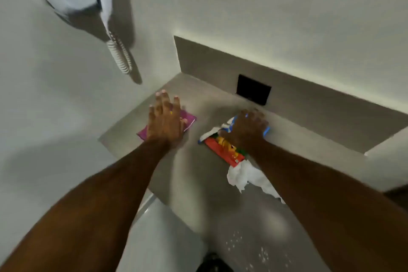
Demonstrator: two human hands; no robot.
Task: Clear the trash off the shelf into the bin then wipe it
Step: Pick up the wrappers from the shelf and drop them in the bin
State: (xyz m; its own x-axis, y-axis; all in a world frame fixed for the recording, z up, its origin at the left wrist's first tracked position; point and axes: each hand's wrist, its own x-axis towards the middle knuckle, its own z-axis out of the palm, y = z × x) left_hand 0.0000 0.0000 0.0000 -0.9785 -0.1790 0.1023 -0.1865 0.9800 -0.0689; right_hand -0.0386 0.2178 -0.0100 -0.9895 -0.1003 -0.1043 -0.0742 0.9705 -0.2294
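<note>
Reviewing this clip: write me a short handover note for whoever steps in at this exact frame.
Left hand: open, fingers spread, over the pink wrapper near the shelf's left end; no grasp yet.
Right hand: curled down on the blue-and-white wrapper; grip itself hidden.
On the shelf: also the orange snack packet and crumpled white tissue, beside the right forearm. White crumbs near the front edge.
Done: nothing binned that I can see; the bin is out of view.
Left: gather all the trash, bin it, wipe the shelf.

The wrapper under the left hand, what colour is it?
Pink-magenta wrapper, lying flat under the open left hand; the head view shows it.
</note>
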